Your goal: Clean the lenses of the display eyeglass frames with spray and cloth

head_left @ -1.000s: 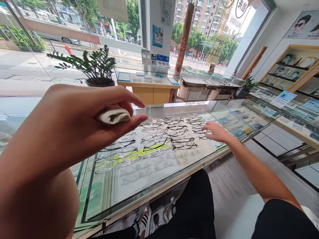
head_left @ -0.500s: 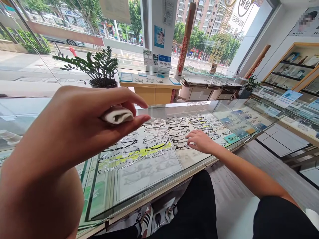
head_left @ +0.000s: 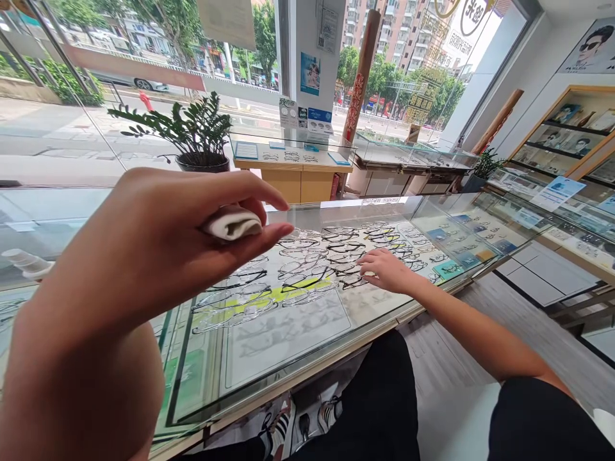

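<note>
Close to the camera, my left hand (head_left: 158,237) is raised above the display counter (head_left: 293,365). Its thumb and forefinger stand apart, while the other fingers are curled round a rolled white cloth (head_left: 234,223). My right hand (head_left: 387,270) is low over the counter, palm down, with its fingers stretched and slightly bent at the edge of a row of dark-framed eyeglasses (head_left: 346,250). Whether the fingertips touch a frame, I cannot tell. Several clear-framed eyeglasses (head_left: 302,262) lie in rows between my hands, some above a yellow-green strip (head_left: 298,289).
A potted plant (head_left: 199,134) stands behind the counter by the window. A low wooden display case (head_left: 278,182) is farther back. To the right, the glass counter continues with more frames and a teal card (head_left: 448,269). A white bottle-like object (head_left: 26,261) is at far left.
The whole view has shifted very slightly. Both hands keep their pose, and the cloth stays in my left hand.
</note>
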{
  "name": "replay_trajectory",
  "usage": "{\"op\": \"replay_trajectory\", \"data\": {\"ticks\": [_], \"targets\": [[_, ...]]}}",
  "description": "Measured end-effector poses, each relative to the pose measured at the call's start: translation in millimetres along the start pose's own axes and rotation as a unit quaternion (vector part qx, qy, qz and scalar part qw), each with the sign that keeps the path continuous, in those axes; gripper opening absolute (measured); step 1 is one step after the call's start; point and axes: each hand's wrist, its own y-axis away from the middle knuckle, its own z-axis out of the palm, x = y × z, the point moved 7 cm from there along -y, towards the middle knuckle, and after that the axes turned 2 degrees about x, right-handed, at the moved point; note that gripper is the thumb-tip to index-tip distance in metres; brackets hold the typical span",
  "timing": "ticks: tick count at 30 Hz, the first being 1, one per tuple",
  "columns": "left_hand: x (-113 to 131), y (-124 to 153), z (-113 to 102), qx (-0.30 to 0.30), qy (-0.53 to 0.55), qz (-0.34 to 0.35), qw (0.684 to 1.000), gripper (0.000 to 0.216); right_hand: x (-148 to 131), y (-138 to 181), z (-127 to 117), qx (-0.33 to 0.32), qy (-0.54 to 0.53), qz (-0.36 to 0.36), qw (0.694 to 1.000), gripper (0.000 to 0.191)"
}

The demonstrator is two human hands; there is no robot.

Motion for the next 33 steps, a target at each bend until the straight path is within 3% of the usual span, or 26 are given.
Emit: {"op": "replay_trajectory", "data": {"ticks": [2, 6, 10, 27, 33], "targets": [[0.4, -0.1, -0.1, 0.005, -0.001, 0.003, 1.0, 0.035, 19.4, 4.4, -16.2, 0.005, 0.002, 0.047, 0.999, 0.019], [0.3, -1.9, 0.2, 0.017, -0.001, 0.017, 1.0, 0.036, 91.3, 24.8, -42.3, -0.044, 0.044, 0.275, 0.959, 0.028], [-0.2, -2.9, 0.6, 0.016, 0.008, 0.024, 1.0, 0.035, 126.2, 34.3, -39.8, -0.095, 0.03, 0.342, 0.935, 0.027], [-2.0, -1.5, 2.0, -0.022, 0.035, -0.005, 0.999, 0.022, 145.3, 7.3, -8.3, -0.172, -0.013, 0.437, 0.883, 0.027], [-4.0, -1.0, 2.5, -0.022, 0.031, 0.001, 0.999, 0.023, 139.3, 7.4, -15.3, -0.161, -0.031, 0.449, 0.879, 0.027]]}}
